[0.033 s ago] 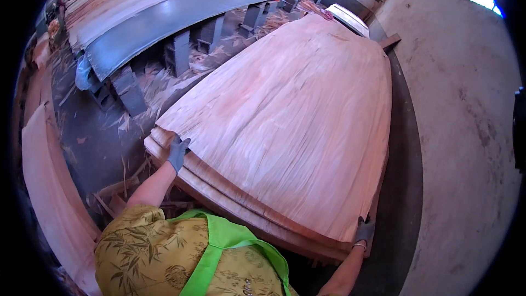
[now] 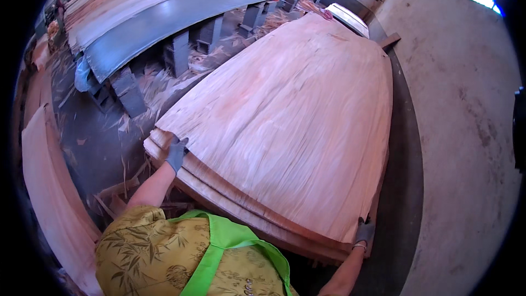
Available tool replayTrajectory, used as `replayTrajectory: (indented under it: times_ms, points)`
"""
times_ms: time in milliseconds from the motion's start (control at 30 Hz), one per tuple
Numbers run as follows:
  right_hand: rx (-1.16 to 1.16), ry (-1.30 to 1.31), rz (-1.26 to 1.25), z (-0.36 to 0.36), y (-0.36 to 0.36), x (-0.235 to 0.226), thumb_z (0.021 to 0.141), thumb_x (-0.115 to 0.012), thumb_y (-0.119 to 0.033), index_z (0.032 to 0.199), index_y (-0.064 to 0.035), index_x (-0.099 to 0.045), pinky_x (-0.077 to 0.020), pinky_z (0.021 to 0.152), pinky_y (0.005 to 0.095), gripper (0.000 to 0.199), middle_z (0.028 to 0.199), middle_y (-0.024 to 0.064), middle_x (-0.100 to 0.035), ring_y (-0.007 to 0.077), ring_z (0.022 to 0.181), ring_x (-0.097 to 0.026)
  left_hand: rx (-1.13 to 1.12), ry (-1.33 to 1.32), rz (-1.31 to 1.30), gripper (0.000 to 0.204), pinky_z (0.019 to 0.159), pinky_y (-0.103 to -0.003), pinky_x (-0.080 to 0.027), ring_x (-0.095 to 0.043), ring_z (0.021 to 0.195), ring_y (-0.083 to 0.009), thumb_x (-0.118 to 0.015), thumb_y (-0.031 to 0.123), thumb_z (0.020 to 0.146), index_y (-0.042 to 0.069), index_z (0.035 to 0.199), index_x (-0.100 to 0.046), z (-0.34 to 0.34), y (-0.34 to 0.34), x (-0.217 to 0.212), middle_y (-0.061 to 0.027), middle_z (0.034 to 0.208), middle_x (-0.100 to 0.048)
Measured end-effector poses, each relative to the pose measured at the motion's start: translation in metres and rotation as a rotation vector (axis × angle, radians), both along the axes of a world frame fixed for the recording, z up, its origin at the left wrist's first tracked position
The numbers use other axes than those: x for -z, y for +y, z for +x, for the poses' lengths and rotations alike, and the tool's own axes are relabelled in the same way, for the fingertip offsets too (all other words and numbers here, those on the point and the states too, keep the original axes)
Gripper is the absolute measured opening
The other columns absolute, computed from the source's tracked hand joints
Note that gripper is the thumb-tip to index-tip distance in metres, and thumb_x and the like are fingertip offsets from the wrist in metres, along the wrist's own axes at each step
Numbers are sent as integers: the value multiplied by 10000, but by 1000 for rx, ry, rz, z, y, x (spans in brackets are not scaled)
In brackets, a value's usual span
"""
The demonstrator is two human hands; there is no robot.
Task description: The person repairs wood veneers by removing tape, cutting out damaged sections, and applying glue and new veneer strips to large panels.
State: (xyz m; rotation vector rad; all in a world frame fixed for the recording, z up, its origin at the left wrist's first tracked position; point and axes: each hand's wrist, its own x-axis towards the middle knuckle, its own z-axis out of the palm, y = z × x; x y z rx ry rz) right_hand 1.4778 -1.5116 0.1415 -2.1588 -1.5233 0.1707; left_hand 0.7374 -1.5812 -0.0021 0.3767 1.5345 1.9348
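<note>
A wide, pale pinkish wood veneer sheet (image 2: 285,126) with streaky grain lies on top of a thick stack of veneer (image 2: 219,200). At the near left corner, my left hand (image 2: 176,154), in a grey glove, is closed over the sheet's edge. My right hand (image 2: 364,231), gloved in grey too, grips the same edge at the near right corner. The undersides of the fingers are hidden by the wood. Lower layers of the stack jut out a little below the top sheet along the near side.
Left of the stack, a long grey-topped bench (image 2: 164,22) rests on concrete blocks (image 2: 176,55), with more veneer sheets behind it. Veneer scraps litter the floor between. A bent veneer strip (image 2: 52,192) lies at far left. A concrete wall (image 2: 460,120) runs along the right.
</note>
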Motion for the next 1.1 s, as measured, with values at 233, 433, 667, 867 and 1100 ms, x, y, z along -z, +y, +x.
replayTrajectory:
  times_ms: [233, 433, 667, 867, 1100]
  points:
    - [54, 27, -75, -1, -2, -6, 782, -664, -143, 1071, 103, -573, -463, 786, 392, 390, 1039, 245, -627, 341, 934, -619, -192, -353, -49, 578, 967, -335, -395, -511, 1109, -249, -611, 315, 845, 1, 1294, -428, -114, 55, 48, -128, 1268, -508]
    - [74, 49, -92, -1, -4, -2, 764, -696, -145, 1098, 95, -562, -463, 739, 366, 433, 971, 186, -656, 288, 826, -614, -408, 193, -362, 621, 1022, -312, -308, -434, 1205, -258, -588, 350, 870, -68, 1292, -407, -115, 59, 52, -167, 1317, -465]
    - [121, 165, 9, 31, -37, 32, 781, -692, -196, 1040, 111, -583, -460, 764, 406, 417, 1024, 263, -625, 367, 891, -616, -262, 312, -745, 538, 980, -328, -344, -462, 1179, -248, -554, 314, 893, -21, 1294, -429, -20, 33, -87, -132, 1301, -495]
    - [123, 174, -80, 25, -48, 45, 798, -666, -142, 1062, 104, -578, -460, 774, 395, 372, 1026, 253, -629, 356, 916, -618, -415, 153, -217, 499, 952, -328, -386, -481, 1122, -207, -558, 243, 897, -6, 1304, -414, -58, -26, -7, -98, 1248, -507]
    - [101, 115, -30, 55, -65, 50, 795, -651, -121, 1094, 86, -577, -460, 809, 379, 372, 1042, 236, -631, 357, 937, -614, -505, 93, -191, 552, 978, -338, -360, -472, 1137, -229, -546, 245, 900, 19, 1361, -344, -26, -4, 1, -97, 1313, -458]
